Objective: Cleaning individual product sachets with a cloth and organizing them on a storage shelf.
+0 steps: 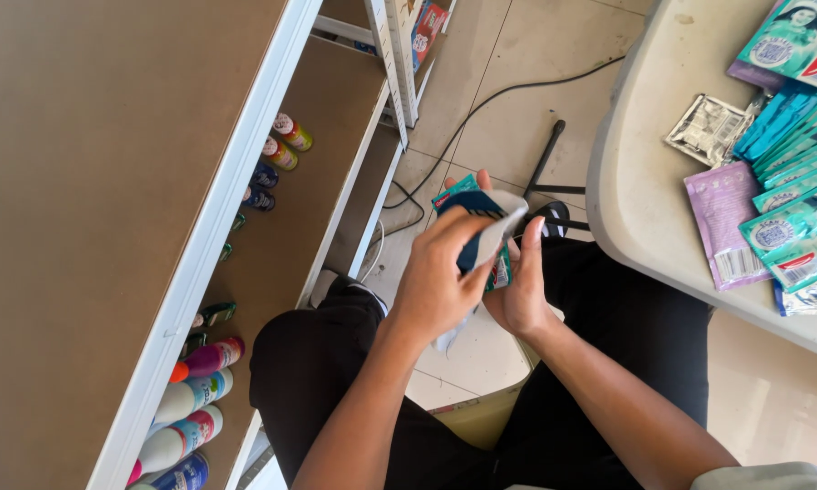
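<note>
I sit with my knees apart, both hands raised in front of me over the tiled floor. My right hand (pixel 520 289) holds a small stack of teal sachets (pixel 457 193) from underneath, fingers upright behind it. My left hand (pixel 443 279) lies over the front of the stack and pinches a white-grey cloth or wipe (pixel 499 227) against the top sachet. The lower part of the stack is hidden by my left hand.
A white table (pixel 640 195) on the right carries several teal sachets (pixel 794 195), a purple sachet (pixel 722 213) and a silver one (pixel 710 129). To the left stands a white-framed brown shelf (pixel 204 240) with small bottles (pixel 277 154) and larger bottles (pixel 186 422). A black cable (pixel 499 95) crosses the floor.
</note>
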